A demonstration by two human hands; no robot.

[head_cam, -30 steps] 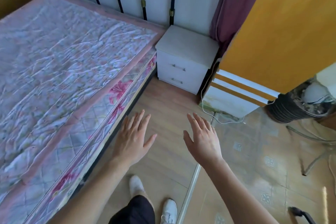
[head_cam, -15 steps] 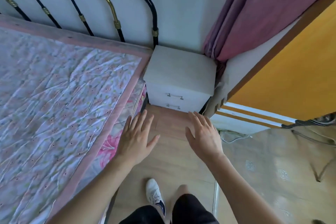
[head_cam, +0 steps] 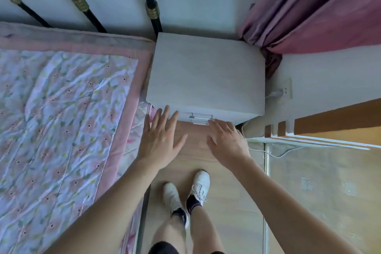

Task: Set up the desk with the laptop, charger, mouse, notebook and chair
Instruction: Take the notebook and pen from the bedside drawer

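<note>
Both my hands are spread flat, fingers straight, holding nothing. My right hand (head_cam: 226, 140) reaches forward with its fingertips at the drawer handle (head_cam: 201, 118) on the front of the white nightstand (head_cam: 206, 76); whether they touch the handle I cannot tell. My left hand (head_cam: 160, 138) hovers just left of that handle, its fingertips near the nightstand's front left corner.

None of the task's things shows: no laptop, charger, mouse, notebook, chair or desk is in sight. My judgement is that I am about to open a drawer to look for one of them, so the handle matters most. It lies straight ahead of my right fingertips, a thin bar running left to right across the drawer front, with a second handle just below it, half hidden by the edge of the top. My right hand is the nearer one, and a pull would come back toward my feet.

Further out, left of my left hand, is the bed (head_cam: 61, 109) with a floral quilt, pressed against the nightstand's side. Beyond the nightstand is a white wall with the bed's metal headboard bars. Right of my right hand a white cable (head_cam: 274, 153) trails across the floor, and a plug sits in a wall socket (head_cam: 287, 88). A purple curtain (head_cam: 309, 10) hangs beyond that. My white shoes (head_cam: 185, 192) stand on the wooden floor below my hands.
</note>
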